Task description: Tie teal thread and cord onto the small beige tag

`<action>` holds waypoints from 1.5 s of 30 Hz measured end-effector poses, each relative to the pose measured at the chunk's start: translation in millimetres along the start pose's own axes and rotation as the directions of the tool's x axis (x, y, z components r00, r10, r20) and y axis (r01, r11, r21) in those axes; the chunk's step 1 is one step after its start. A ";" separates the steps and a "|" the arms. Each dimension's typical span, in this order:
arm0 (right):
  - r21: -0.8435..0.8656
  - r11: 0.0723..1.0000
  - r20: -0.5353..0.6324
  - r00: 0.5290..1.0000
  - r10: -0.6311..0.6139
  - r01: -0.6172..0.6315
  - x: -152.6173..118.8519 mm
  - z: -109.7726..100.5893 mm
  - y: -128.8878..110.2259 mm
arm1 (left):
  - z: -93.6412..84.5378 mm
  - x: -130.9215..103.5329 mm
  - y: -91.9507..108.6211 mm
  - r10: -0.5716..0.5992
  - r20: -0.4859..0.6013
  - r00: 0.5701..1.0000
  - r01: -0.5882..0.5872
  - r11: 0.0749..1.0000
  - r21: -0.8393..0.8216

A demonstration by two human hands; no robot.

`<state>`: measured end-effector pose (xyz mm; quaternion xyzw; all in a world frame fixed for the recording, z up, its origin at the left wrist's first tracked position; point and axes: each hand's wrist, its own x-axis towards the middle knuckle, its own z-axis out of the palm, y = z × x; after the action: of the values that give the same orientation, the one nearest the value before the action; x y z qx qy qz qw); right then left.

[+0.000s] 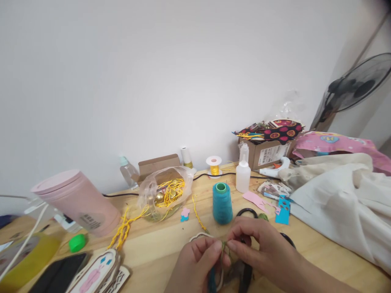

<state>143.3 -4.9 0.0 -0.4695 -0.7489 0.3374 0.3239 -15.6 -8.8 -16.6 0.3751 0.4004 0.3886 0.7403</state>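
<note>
Green cord (pixel 224 245) pinched; bag (pixel 144 195) holds yellow cord (pixel 180 188), gold balls (pixel 159 197).

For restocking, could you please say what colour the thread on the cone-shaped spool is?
The cone-wound thread is teal blue, clearest in the head view.

The pale wooden tabletop (pixel 149 252) looked smooth; the teal thread cone (pixel 222 208), matt and fibrous; the draped off-white cloth (pixel 332 203), matt and creased; the round gold-coloured balls (pixel 159 197), shiny, metallic; the clear plastic bag (pixel 149 186), glossy, crinkled; the thin green cord (pixel 224 245), matt.
</note>
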 end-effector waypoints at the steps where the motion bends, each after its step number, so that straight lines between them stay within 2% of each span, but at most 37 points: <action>1: 0.005 1.000 -0.001 1.000 0.002 -0.002 0.0 -0.2 -0.1 | 0.1 -0.3 0.2 0.001 -0.003 1.000 -0.001 1.000 0.000; 12: 0.007 0.999 -0.014 0.999 0.045 -0.045 -0.7 -0.5 -3.4 | 6.2 -3.4 8.3 0.074 -0.121 0.990 -0.042 0.968 0.246; 14: -0.009 1.000 -0.061 0.998 0.012 -0.012 -1.3 2.3 -1.7 | 7.3 -3.8 7.4 0.119 -0.145 0.982 -0.075 0.957 0.279; 16: -0.064 0.995 -0.133 0.987 -0.086 0.078 -1.3 5.9 0.5 | 7.8 -3.5 6.3 0.166 -0.165 0.972 -0.105 0.939 0.328; 18: -0.167 0.962 -0.210 0.945 -0.250 0.217 -0.5 9.2 2.4 | 8.2 -3.2 6.2 0.169 -0.157 0.973 -0.101 0.924 0.370; 21: -0.357 0.852 -0.259 0.836 -0.484 0.383 0.9 12.2 3.5 | 9.2 -3.1 8.9 0.100 -0.123 0.987 -0.050 0.932 0.358; 23: -0.455 0.777 -0.225 0.788 -0.574 0.436 1.2 12.7 3.5 | 10.4 -3.4 11.7 0.070 -0.097 0.993 -0.034 0.943 0.331; 26: -0.542 0.690 -0.141 0.757 -0.638 0.480 0.0 12.1 3.5 | 11.2 -4.4 15.1 0.040 -0.034 0.999 -0.028 0.956 0.291; 28: -0.519 0.710 -0.138 0.773 -0.619 0.475 -1.1 10.9 3.2 | 10.0 -4.9 14.9 0.031 -0.015 0.999 -0.025 0.963 0.268; 29: -0.461 0.765 -0.150 0.810 -0.568 0.451 -1.5 9.9 2.9 | 8.7 -4.9 13.8 0.031 -0.014 0.999 -0.026 0.965 0.260; 32: -0.173 0.953 -0.112 0.957 -0.268 0.247 -1.5 5.8 1.1 | 3.2 -4.1 8.0 0.033 -0.025 0.999 -0.027 0.976 0.217; 33: -0.092 0.983 -0.063 0.984 -0.168 0.161 -1.2 4.2 0.4 | 1.4 -3.8 6.1 0.037 -0.030 0.999 -0.031 0.980 0.196; 35: -0.002 0.999 0.017 0.999 -0.041 0.041 -0.6 1.2 -0.9 | -1.0 -3.3 4.2 0.042 -0.045 0.998 -0.034 0.984 0.175; 38: 0.054 0.998 0.042 0.999 0.013 -0.015 -0.3 -2.1 -1.7 | -0.3 -3.3 6.9 0.034 -0.077 0.996 -0.017 0.978 0.209; 42: 0.029 1.000 -0.017 1.000 0.003 -0.003 -0.7 -3.6 -0.9 | 5.2 -2.5 12.3 0.027 -0.099 0.995 0.000 0.965 0.263; 45: 0.001 0.998 -0.039 0.997 -0.062 0.062 -0.4 -3.3 0.4 | 8.2 -1.9 12.3 0.039 -0.125 0.991 -0.005 0.964 0.267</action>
<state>146.2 -4.5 1.4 -0.4520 -0.7563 0.3189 0.3494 -12.4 -7.3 -2.2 0.4496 0.4919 0.3629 0.6513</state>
